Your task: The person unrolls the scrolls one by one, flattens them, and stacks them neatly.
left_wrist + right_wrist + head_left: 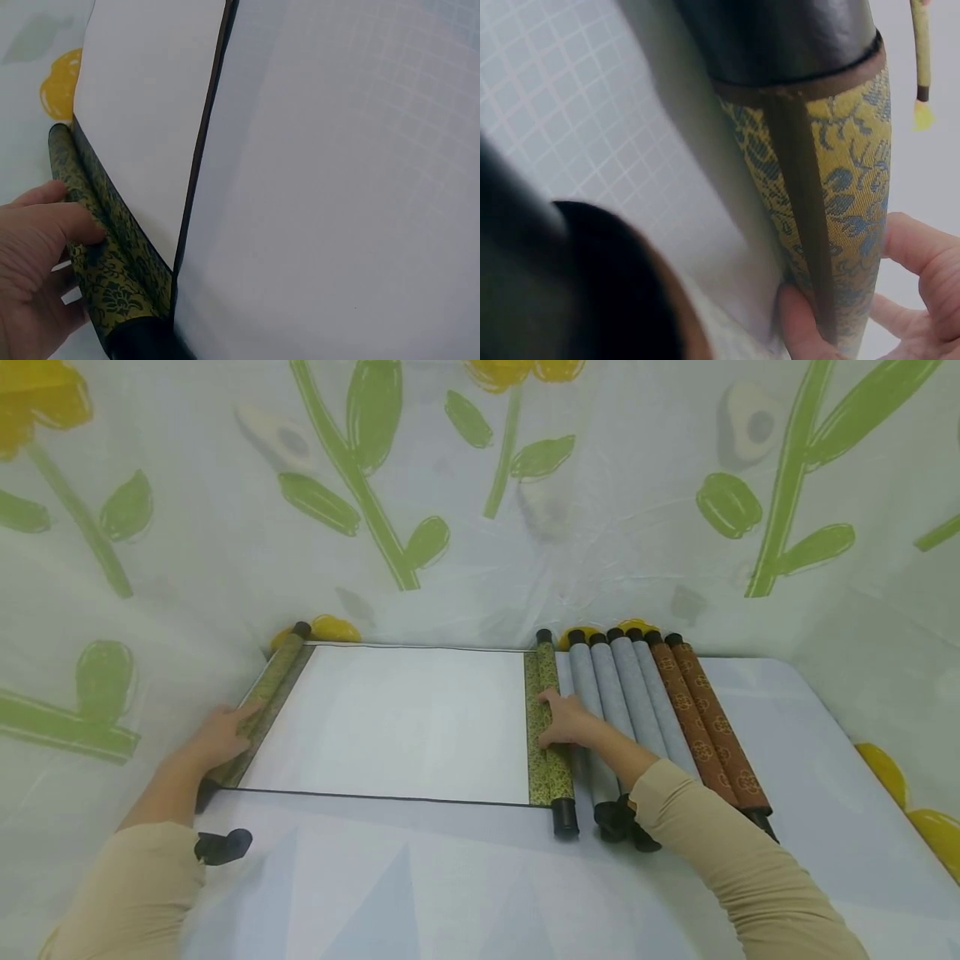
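A hanging scroll lies partly unrolled on the table, its blank white paper (397, 727) stretched between two green-gold brocade ends. My left hand (213, 739) grips the left roller (279, 681); in the left wrist view the thumb (86, 225) lies on top of the brocade and the other fingers reach round its outer side. At the other end, my right hand (568, 720) holds the right roller (559, 772), which has a black end knob (565, 820). The right wrist view shows thumb and fingers on opposite sides of that brocade roll (855, 172).
Right beside the scroll, several rolled scrolls lie side by side: grey ones (626, 672) and brown patterned ones (693, 718), all with black knobs. A floral cloth (465, 560) hangs behind the table. The pale tabletop (780, 727) extends to the right.
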A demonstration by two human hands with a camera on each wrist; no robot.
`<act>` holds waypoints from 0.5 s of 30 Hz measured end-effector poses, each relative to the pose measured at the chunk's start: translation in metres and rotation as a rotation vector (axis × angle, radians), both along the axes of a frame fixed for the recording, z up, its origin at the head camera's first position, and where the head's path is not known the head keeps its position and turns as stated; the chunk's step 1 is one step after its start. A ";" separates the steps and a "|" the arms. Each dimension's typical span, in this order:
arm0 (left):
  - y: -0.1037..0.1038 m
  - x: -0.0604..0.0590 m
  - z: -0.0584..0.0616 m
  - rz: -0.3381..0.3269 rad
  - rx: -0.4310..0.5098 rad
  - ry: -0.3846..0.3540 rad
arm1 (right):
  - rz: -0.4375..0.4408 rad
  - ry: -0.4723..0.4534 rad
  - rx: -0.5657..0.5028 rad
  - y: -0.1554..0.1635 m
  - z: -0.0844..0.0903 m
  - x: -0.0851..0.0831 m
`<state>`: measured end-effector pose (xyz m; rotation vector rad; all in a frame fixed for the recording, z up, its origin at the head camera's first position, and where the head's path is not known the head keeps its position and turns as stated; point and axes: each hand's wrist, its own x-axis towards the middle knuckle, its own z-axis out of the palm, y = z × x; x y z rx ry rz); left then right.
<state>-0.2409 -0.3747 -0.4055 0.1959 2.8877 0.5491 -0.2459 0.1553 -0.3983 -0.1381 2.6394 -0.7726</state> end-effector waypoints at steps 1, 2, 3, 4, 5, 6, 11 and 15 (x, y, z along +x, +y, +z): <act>-0.001 0.000 -0.001 0.006 0.002 -0.008 | 0.000 -0.001 0.000 0.000 0.000 0.000; -0.003 0.000 -0.002 0.012 0.002 -0.017 | 0.001 0.000 0.000 0.000 0.000 0.000; -0.004 0.000 -0.003 0.018 0.003 -0.025 | 0.001 0.000 0.000 0.000 0.000 0.000; -0.005 0.000 -0.003 0.018 0.000 -0.027 | 0.001 0.000 -0.001 0.000 0.000 0.000; -0.005 0.000 -0.004 0.019 -0.006 -0.030 | 0.000 0.001 -0.001 0.000 0.000 0.000; -0.006 0.000 -0.004 0.017 -0.013 -0.028 | 0.000 0.002 0.001 0.000 0.001 0.000; -0.006 0.001 -0.005 0.023 -0.015 -0.027 | 0.001 -0.007 0.010 -0.001 0.000 -0.001; -0.005 0.001 -0.006 0.038 -0.004 -0.016 | 0.002 -0.015 0.014 -0.001 -0.001 -0.002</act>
